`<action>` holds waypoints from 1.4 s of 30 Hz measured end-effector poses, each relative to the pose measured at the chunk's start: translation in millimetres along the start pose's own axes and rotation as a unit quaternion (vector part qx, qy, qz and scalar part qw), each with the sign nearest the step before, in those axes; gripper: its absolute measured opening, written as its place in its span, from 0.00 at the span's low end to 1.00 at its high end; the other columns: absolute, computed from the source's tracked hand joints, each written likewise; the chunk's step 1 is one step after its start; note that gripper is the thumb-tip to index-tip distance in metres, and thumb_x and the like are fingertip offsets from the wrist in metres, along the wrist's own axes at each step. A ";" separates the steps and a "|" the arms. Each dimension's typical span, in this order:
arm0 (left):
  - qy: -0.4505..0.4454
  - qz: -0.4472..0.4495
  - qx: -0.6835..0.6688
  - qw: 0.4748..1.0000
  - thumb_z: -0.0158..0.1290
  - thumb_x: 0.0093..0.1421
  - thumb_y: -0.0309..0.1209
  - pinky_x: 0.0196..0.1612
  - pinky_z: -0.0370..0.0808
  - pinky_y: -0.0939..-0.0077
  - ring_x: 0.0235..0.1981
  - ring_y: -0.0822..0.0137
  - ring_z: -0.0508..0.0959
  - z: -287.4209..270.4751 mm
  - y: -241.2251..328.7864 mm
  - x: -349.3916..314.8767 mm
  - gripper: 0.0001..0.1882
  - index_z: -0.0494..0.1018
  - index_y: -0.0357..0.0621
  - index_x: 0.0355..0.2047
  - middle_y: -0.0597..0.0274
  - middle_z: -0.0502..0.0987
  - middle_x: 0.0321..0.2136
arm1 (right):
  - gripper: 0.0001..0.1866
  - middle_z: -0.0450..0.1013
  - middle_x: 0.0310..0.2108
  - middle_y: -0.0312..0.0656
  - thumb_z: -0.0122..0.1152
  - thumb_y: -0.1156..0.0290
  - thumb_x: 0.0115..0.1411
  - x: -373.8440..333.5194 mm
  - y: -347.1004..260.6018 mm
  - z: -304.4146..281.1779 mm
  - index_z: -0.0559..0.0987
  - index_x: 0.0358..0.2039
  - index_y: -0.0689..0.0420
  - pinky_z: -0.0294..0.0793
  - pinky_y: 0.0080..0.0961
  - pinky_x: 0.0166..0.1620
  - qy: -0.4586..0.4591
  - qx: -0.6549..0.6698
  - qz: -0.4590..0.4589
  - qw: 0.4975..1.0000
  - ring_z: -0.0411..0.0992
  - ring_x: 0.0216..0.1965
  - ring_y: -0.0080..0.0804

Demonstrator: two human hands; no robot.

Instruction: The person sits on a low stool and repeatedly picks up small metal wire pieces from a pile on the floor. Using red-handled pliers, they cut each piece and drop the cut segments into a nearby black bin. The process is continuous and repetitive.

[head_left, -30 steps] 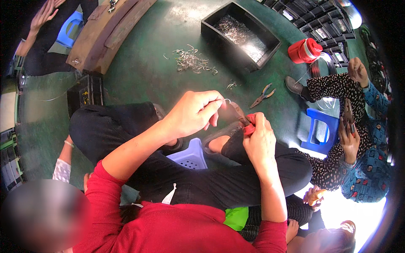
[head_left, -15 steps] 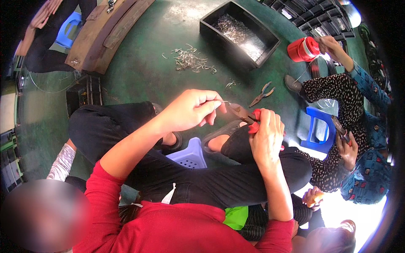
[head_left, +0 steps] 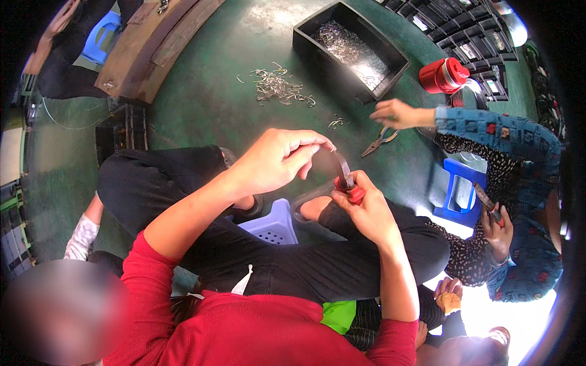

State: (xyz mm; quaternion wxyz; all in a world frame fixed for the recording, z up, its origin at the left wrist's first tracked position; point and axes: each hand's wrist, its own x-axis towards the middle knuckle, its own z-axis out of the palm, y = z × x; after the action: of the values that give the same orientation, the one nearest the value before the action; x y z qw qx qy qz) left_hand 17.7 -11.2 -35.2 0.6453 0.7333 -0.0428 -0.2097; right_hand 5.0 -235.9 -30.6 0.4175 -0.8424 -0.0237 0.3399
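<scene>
My left hand (head_left: 274, 161) is closed in a pinch above my knees, its fingertips on a small bent wire piece (head_left: 333, 148). Most of the wire is hidden by the fingers. My right hand (head_left: 372, 218) is wrapped round red-handled pliers (head_left: 345, 171), whose jaws point up toward the left fingertips. Whether the jaws touch the wire I cannot tell. On the green floor beyond lies a loose pile of metal hooks (head_left: 279, 86), and nearer are a few more hooks (head_left: 337, 123).
Past the pile stands a black crate (head_left: 400, 74) holding many metal pieces. A co-worker's hand (head_left: 395, 114) reaches over blue-handled pliers (head_left: 379, 143); their other hand (head_left: 500, 232) grips pliers. A red jug (head_left: 436, 78), blue stool (head_left: 448, 189) and wooden bench (head_left: 131, 67) stand around.
My right hand has moved left and turned the pliers more upright. The wire now shows less at my left fingertips. The co-worker's hand has left the red jug and come over the floor pliers.
</scene>
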 end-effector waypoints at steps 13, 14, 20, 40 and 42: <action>-0.010 -0.014 0.014 1.000 0.44 0.66 0.28 0.25 0.69 0.81 0.19 0.78 0.72 3.8 5.4 4.4 0.13 0.75 0.39 0.45 0.67 0.72 0.16 | 0.14 0.76 0.34 0.47 0.64 0.69 0.57 -0.4 1.1 -6.6 0.73 0.40 0.62 0.71 0.28 0.45 0.009 -0.017 -0.003 1.000 0.74 0.37 0.32; -0.012 -0.020 0.018 1.000 0.44 0.66 0.28 0.24 0.69 0.81 0.19 0.78 0.72 3.6 5.6 4.5 0.13 0.76 0.39 0.45 0.67 0.72 0.16 | 0.14 0.76 0.34 0.47 0.63 0.69 0.57 -0.3 1.0 -6.4 0.73 0.40 0.62 0.71 0.28 0.44 0.010 -0.020 -0.003 1.000 0.74 0.37 0.33; 0.017 0.019 0.054 0.998 0.44 0.64 0.25 0.23 0.69 0.79 0.18 0.77 0.72 6.3 4.0 -0.8 0.12 0.76 0.40 0.44 0.65 0.73 0.16 | 0.13 0.75 0.29 0.49 0.63 0.67 0.57 -2.9 -3.2 -1.6 0.73 0.36 0.63 0.71 0.29 0.40 0.043 -0.059 -0.017 0.997 0.73 0.31 0.37; 0.030 0.021 0.082 0.996 0.45 0.61 0.23 0.22 0.68 0.76 0.16 0.75 0.71 10.6 -2.1 -8.1 0.11 0.75 0.38 0.41 0.63 0.71 0.14 | 0.13 0.74 0.25 0.50 0.65 0.65 0.55 -2.5 7.8 13.4 0.74 0.33 0.62 0.71 0.32 0.35 0.065 -0.065 -0.043 0.995 0.73 0.28 0.42; 0.046 0.037 0.090 0.994 0.45 0.60 0.22 0.21 0.68 0.76 0.16 0.74 0.71 15.5 -4.7 -10.2 0.11 0.75 0.37 0.40 0.62 0.71 0.14 | 0.12 0.73 0.23 0.48 0.66 0.68 0.54 -1.8 12.1 18.6 0.74 0.31 0.62 0.71 0.30 0.33 0.102 -0.082 -0.063 0.989 0.71 0.24 0.38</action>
State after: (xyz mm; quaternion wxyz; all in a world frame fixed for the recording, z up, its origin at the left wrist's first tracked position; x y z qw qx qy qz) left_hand 1.8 -21.4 -38.4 0.5852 0.7953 -0.0590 -0.1468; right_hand -10.3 -231.6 -46.1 0.3678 -0.9009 -0.0616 0.2219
